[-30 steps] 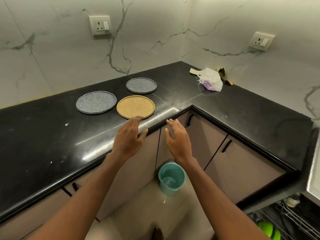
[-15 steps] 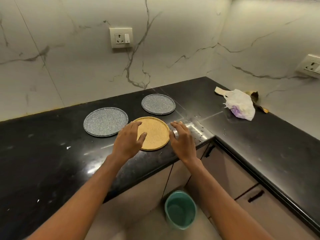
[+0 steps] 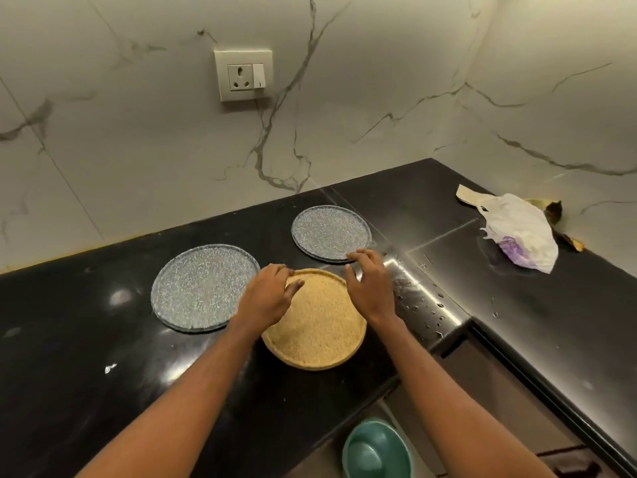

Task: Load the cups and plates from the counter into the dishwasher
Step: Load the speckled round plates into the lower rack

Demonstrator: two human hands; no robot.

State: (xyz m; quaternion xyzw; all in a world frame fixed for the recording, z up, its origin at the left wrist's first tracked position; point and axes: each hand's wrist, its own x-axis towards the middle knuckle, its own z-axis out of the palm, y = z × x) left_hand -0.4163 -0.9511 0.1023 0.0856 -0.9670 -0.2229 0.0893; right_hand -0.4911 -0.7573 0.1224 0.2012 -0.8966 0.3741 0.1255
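Three plates lie flat on the black counter (image 3: 86, 339). A tan speckled plate (image 3: 320, 332) sits nearest the counter's front edge. A large grey speckled plate (image 3: 200, 288) lies to its left, and a smaller grey speckled plate (image 3: 327, 232) lies behind it. My left hand (image 3: 269, 298) rests over the tan plate's far left rim, fingers spread and curled. My right hand (image 3: 370, 288) hovers over the tan plate's far right rim, its fingertips reaching the near edge of the small grey plate. Neither hand holds anything. No cups are in view.
A crumpled white plastic bag (image 3: 520, 232) lies on the counter's right wing near the corner wall, with scraps behind it. Water drops dot the counter by the inner corner. A teal bucket (image 3: 375, 450) stands on the floor below. A wall socket (image 3: 243, 74) sits above the plates.
Both hands moved forward from the counter's front edge to over the tan plate. The view came closer and tilted up, so the dishwasher rack is out of sight.
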